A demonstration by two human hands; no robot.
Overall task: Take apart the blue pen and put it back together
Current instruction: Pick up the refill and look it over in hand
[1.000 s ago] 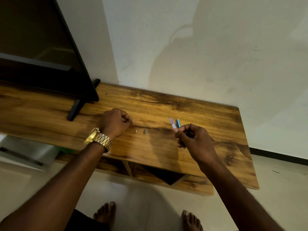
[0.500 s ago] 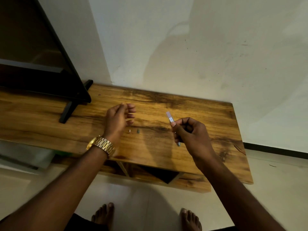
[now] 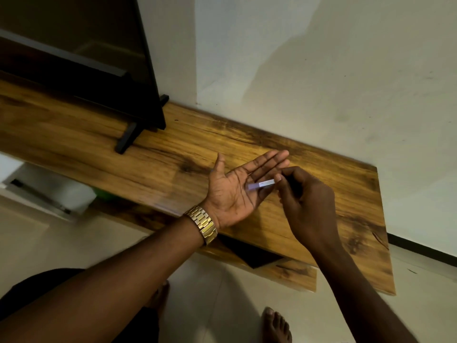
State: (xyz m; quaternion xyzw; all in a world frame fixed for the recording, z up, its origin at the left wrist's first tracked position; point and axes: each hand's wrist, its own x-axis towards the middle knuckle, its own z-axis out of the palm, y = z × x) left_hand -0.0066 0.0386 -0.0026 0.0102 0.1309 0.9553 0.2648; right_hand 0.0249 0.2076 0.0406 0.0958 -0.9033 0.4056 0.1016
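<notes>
My right hand (image 3: 305, 201) pinches a pen barrel (image 3: 261, 185), pale and bluish, whose free end points left over my left palm. My left hand (image 3: 237, 191) is turned palm up with the fingers spread, holding nothing, just above the wooden table (image 3: 173, 154). The barrel's tip hovers at or on the palm; I cannot tell if they touch. The rest of the pen inside my right fist is hidden. The small loose pen parts seen earlier on the table are out of sight behind my hands.
A black TV (image 3: 74, 58) on a black stand foot (image 3: 126, 137) occupies the table's left half. A white wall (image 3: 321, 70) stands right behind the table. My bare feet (image 3: 275, 325) are on the pale floor below the table's front edge.
My left hand has turned palm up and moved right under the pen barrel. My right hand tilted the barrel from pointing up to pointing left over the palm. The camera view shifted.
</notes>
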